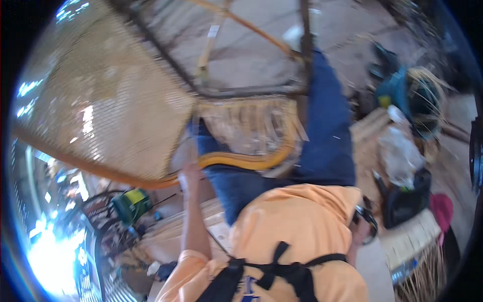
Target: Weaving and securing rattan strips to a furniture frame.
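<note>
We see one small white rectangular paper tag (213,31) near the top, stuck on a pale wooden strip (207,48) inside the dark chair frame (236,91). At the right, on the floor, lies a crumpled clear plastic bag (400,153). We can make out no screens or signs.

Left hand (188,173) up at the curved yellow rattan rim (236,162) of a woven cane chair frame (100,100), grip blurred. Right hand (363,224) low at the hip, touching a dark round object (367,217). Blue jeans (322,131), orange shirt (297,226).
</note>
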### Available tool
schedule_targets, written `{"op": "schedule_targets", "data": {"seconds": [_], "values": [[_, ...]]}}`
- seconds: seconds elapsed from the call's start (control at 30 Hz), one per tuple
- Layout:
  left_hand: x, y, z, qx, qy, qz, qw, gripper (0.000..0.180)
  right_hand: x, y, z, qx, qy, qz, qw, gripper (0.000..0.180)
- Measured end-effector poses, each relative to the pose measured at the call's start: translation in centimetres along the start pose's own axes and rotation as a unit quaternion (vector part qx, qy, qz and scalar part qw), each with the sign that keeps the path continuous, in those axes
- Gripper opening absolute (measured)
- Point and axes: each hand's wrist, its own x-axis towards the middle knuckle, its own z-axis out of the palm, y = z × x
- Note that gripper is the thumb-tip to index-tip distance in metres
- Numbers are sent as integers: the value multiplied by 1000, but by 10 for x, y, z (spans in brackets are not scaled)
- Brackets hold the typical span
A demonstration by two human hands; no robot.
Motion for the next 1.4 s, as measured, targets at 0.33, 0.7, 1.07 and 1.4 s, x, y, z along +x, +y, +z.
{"op": "schedule_targets", "data": {"seconds": [0.33,0.7,1.07,1.4], "values": [[-16,44,-17,44,91,-307,946,24,-2,43,29,188,26,-170,967,22],[-5,59,9,126,80,-247,958,24,15,-1,-96,298,-261,-9,918,11],[-1,74,-18,170,20,-225,959,24,8,-33,-130,381,-215,29,899,15],[-21,53,16,186,38,-150,970,26,-9,-49,-183,450,-280,-87,843,41]]}}
